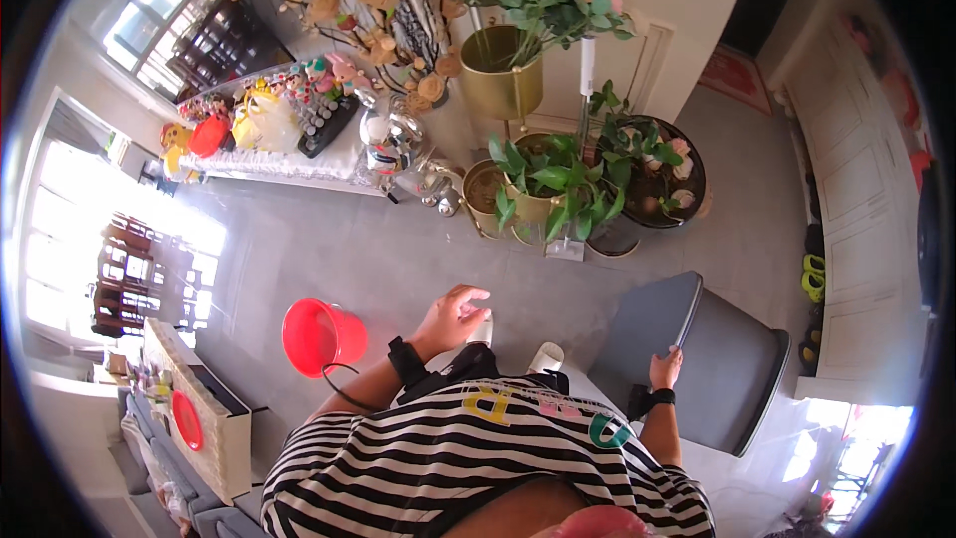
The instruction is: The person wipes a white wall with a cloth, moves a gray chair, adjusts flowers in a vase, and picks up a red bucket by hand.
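My right hand (pixel 665 369) is closed around the edge of a grey chair's (pixel 732 359) backrest, on my right side. In front of my body, my left hand (pixel 454 317) hovers with its fingers loosely bent and apart, holding nothing. To the left of that hand, a red bucket (pixel 339 337) is on the floor, apart from it. Dark bands circle both wrists, and a dark cable loops by the left forearm.
Ahead are potted green plants (pixel 553 179) in gold stands and a round black basin (pixel 687 194). A white cabinet (pixel 329 167) with toys is at the far left. A coffee table (pixel 224 443) bearing a red round item (pixel 187 420) stands at left; shoes (pixel 814 279) line the right wall.
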Available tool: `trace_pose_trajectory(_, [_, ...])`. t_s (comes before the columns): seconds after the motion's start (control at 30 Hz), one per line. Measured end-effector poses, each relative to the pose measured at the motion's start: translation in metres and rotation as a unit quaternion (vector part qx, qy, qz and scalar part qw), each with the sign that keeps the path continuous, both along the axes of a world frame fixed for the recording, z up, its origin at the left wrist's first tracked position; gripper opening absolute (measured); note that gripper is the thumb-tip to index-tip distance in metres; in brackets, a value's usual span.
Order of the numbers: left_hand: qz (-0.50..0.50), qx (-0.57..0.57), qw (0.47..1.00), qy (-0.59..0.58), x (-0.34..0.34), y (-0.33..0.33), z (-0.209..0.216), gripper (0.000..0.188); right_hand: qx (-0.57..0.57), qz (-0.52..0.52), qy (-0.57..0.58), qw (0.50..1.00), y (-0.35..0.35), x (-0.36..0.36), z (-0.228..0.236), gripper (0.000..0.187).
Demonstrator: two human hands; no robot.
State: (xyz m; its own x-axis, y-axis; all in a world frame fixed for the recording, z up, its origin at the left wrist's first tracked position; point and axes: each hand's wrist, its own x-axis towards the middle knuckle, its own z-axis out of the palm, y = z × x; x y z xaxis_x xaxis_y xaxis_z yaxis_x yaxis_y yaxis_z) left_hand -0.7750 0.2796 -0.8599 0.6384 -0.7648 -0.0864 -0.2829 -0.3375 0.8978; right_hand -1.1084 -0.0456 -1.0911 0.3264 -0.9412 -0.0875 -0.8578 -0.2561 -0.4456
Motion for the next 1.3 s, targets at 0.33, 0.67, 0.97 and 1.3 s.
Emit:
trace_pose_trajectory(0.33, [0.078,0.053,0.995,0.028,0.077,0.101,-0.028,0.026,0.082,-0.101,0.025,0.991,0.022,0.046,0.021,0.072])
trace_pose_trajectory(0.67, [0.056,0.034,0.997,0.039,0.102,0.086,-0.054,0.024,0.075,-0.089,0.07,0.991,0.028,0.036,0.031,0.062])
trace_pose_trajectory(0.97, [0.09,0.072,0.992,0.059,0.013,0.045,-0.061,0.023,0.14,-0.083,0.052,0.985,-0.001,-0.012,-0.004,0.071])
trace_pose_trajectory(1.3, [-0.05,0.086,0.993,0.065,-0.104,-0.049,-0.043,0.028,0.167,0.124,0.023,0.978,-0.008,-0.043,0.013,0.073])
